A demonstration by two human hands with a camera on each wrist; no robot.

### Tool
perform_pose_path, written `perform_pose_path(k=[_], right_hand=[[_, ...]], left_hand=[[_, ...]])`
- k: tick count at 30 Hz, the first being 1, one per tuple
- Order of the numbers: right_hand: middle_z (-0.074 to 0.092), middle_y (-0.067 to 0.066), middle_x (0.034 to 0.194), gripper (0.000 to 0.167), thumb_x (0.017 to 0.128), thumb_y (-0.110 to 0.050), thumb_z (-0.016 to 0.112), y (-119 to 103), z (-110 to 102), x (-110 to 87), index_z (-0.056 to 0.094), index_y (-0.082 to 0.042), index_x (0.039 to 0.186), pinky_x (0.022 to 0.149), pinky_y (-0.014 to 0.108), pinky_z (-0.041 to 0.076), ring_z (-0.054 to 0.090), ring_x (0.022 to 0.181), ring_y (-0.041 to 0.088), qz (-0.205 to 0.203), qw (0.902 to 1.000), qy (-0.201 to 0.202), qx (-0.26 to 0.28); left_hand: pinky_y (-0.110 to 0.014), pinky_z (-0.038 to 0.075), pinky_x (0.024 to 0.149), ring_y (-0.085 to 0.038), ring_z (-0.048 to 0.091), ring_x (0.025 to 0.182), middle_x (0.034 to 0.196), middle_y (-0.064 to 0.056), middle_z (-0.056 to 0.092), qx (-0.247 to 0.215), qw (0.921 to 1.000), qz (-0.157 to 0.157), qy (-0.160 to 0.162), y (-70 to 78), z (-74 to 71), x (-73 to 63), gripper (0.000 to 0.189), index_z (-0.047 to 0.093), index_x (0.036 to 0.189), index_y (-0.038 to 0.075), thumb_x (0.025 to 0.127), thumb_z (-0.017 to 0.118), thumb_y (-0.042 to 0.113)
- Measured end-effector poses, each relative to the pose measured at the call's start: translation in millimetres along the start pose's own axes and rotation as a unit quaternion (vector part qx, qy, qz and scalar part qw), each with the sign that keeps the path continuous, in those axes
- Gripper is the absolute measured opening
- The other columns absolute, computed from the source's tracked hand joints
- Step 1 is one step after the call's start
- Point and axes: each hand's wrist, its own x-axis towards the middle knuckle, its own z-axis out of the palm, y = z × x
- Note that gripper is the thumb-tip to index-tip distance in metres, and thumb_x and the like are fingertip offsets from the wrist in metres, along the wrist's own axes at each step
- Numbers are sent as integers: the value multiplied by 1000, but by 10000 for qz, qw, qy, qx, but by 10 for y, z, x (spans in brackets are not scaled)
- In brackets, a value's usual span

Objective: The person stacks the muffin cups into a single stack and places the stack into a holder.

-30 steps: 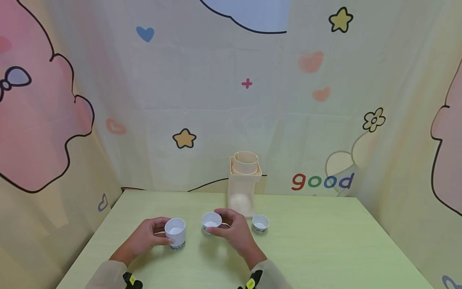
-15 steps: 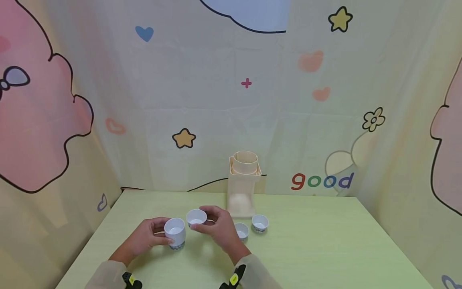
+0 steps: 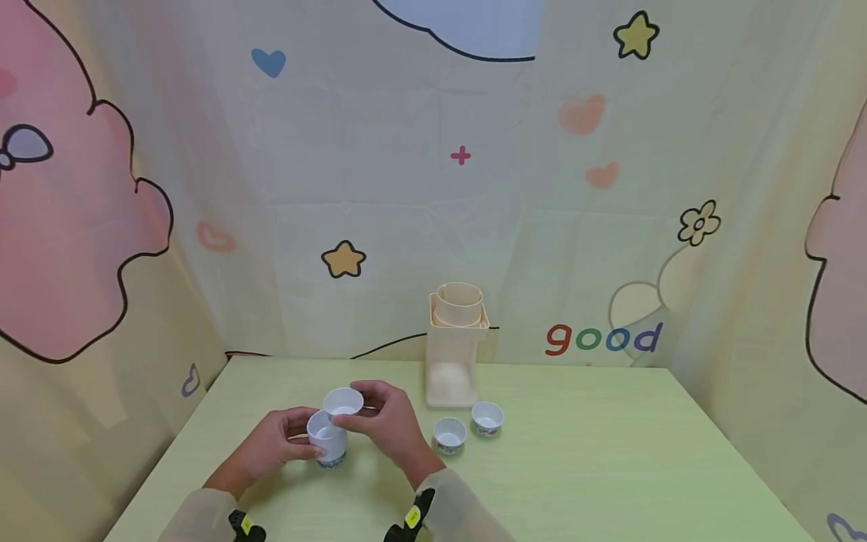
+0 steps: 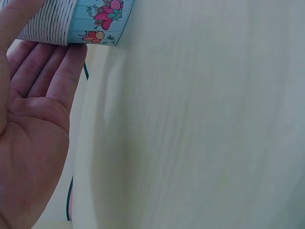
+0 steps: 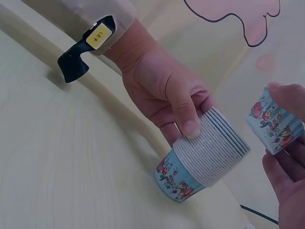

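My left hand (image 3: 281, 439) grips a nested stack of paper cups (image 3: 330, 446), thumb on one side and fingers on the other. The right wrist view shows the stack's many white rims (image 5: 212, 148) and the blue, fruit-printed lowest cup (image 5: 177, 179). Between the thumb and fingers of my right hand (image 3: 389, 423) is a single paper cup (image 5: 274, 121) with the same print. In the head view this cup overlaps the back of the stack's mouth, while the right wrist view shows a gap between them. In the left wrist view the stack (image 4: 71, 24) sits at the top, cut off.
Two more paper cups, one nearer (image 3: 450, 436) and one farther right (image 3: 488, 419), stand upright on the pale green table (image 3: 596, 452). Behind them rises a cream holder (image 3: 451, 369) with a round tube (image 3: 459, 302) on top. A printed cloth (image 3: 515, 248) hangs along the back.
My right hand has carried its paper cup left, up to the stack's mouth. The nearer standing cup, earlier hidden behind that hand, has come into sight. My left hand has stayed in place.
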Motion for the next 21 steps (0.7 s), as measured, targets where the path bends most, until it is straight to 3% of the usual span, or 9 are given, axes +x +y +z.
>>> perform_pose_path(k=[4, 12, 21], right_hand=[[74, 7, 114, 52, 79, -13, 89, -1, 86, 31, 68, -4, 126, 89, 24, 61, 73, 100, 16, -24, 9999, -37, -118], [73, 6, 115, 50, 80, -13, 89, 65, 212, 63, 68, -6, 126, 94, 27, 60, 71, 104, 14, 35, 9997, -135, -221], [74, 5, 115, 51, 79, -17, 90, 141, 240, 45, 69, -7, 125, 97, 30, 59, 70, 106, 15, 124, 9988, -61, -476]], left_hand=[[-26, 59, 94, -15, 71, 112, 131, -24, 67, -18, 10000, -16, 6, 0, -4, -5, 67, 56, 136, -10, 82, 87, 15], [-29, 59, 96, -30, 68, 121, 139, -28, 61, -133, 9999, -63, -25, 6, -14, 0, 74, 52, 140, -10, 81, 88, 14], [-28, 59, 96, -25, 69, 119, 137, -26, 62, -68, 10000, -13, -39, -1, -15, -2, 71, 55, 138, -9, 81, 88, 15]])
